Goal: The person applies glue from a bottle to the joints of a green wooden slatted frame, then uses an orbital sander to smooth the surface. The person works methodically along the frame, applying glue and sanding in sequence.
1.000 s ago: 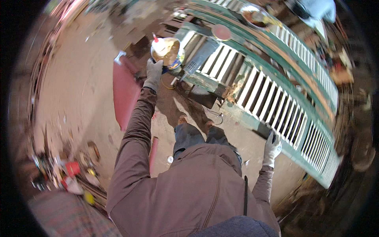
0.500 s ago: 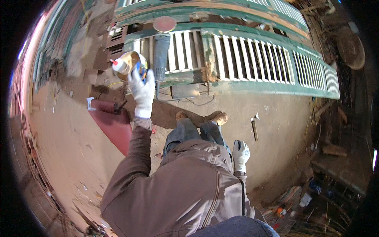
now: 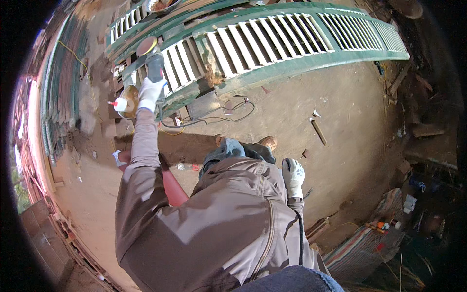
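My left hand [image 3: 152, 93], in a white glove, is closed round the rear of a dark grey power sander [image 3: 154, 68]. The sander's round pad [image 3: 147, 46] points away, over the left end of a green slatted wooden shutter [image 3: 253, 46]. Just left of the hand are a white bottle with a red tip [image 3: 120, 104] and a round, gold-brown thing [image 3: 129, 100], perhaps a roll of tape. By my right hip hangs my right hand [image 3: 294, 179], also gloved, its fingers curled; whatever they may hold is hidden.
A black cord [image 3: 219, 118] loops on the ground below the shutter. A red sheet [image 3: 172, 187] lies partly behind my left arm. Right of my feet is a short wooden stick [image 3: 318, 132]. Green boards [image 3: 63, 82] are stacked at the far left.
My left hand has moved from the bottle and gold-brown round thing to the sander and closed on it. The view has turned, shifting the shutter leftward. My right hand stays by my hip.
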{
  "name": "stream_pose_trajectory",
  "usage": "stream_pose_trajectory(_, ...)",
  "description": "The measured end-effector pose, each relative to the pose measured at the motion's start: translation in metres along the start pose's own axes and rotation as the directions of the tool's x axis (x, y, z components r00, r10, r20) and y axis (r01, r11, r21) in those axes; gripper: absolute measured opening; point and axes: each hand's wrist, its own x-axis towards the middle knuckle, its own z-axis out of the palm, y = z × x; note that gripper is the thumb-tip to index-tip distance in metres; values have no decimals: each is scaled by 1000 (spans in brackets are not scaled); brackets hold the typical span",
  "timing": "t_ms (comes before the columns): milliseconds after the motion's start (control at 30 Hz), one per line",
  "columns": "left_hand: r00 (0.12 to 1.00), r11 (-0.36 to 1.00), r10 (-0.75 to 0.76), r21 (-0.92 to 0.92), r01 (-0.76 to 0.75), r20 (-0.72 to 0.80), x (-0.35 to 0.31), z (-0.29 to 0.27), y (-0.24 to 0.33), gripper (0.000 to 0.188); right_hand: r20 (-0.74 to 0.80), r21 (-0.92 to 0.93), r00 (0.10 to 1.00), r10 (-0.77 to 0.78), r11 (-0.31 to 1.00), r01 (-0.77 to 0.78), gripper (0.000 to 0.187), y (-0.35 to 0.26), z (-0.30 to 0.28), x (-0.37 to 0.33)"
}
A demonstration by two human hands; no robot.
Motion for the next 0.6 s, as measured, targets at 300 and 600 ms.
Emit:
stream_pose_trajectory(300,914,482,105,-824,297,391,-179,-29,126,40,-305,315,946,111,949,-9,28,43,-52,20)
stream_pose_trajectory(600,652,567,490,-780,266,579,-304,105,328,61,-109,949,994,10,299,101,92,-2,-171,173)
